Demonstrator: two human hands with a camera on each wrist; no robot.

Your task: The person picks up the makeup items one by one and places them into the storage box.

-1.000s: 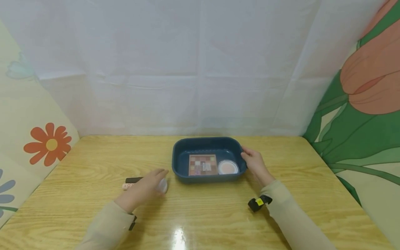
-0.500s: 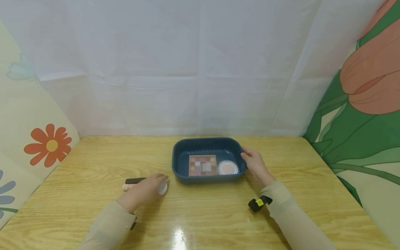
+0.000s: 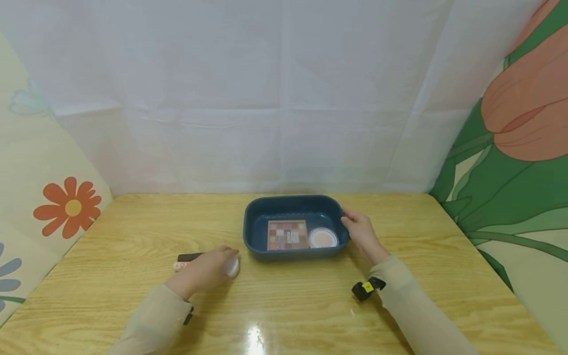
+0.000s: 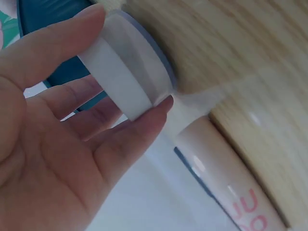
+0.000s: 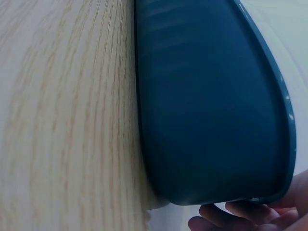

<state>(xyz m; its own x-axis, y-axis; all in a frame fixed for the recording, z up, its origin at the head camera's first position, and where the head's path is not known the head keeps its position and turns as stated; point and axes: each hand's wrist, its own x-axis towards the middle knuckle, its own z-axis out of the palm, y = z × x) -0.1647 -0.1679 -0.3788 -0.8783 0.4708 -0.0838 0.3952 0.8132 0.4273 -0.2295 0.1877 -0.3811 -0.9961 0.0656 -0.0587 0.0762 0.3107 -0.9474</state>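
Note:
My left hand (image 3: 201,273) pinches a small round cosmetic jar (image 4: 127,67), part white and part clear, between thumb and fingers. In the head view the jar (image 3: 232,266) peeks out at the fingertips, just left of a dark blue bin (image 3: 284,255). The right hand (image 3: 364,234) grips the bin's right end at the rim. In the right wrist view, fingers (image 5: 240,214) curl against that end of the bin (image 5: 211,96). Inside the bin lie an eyeshadow palette (image 3: 287,235) and a round white compact (image 3: 323,238).
Partly hidden behind the left hand are a black tube (image 3: 188,257) and a pale pink tube (image 3: 179,266) with pink lettering, lying side by side. A white cloth (image 3: 199,98) hangs along the back edge of the wooden table (image 3: 301,310).
The left hand has come down slightly, its fingers now drawn in around the jar. The right hand and the bin stay in place.

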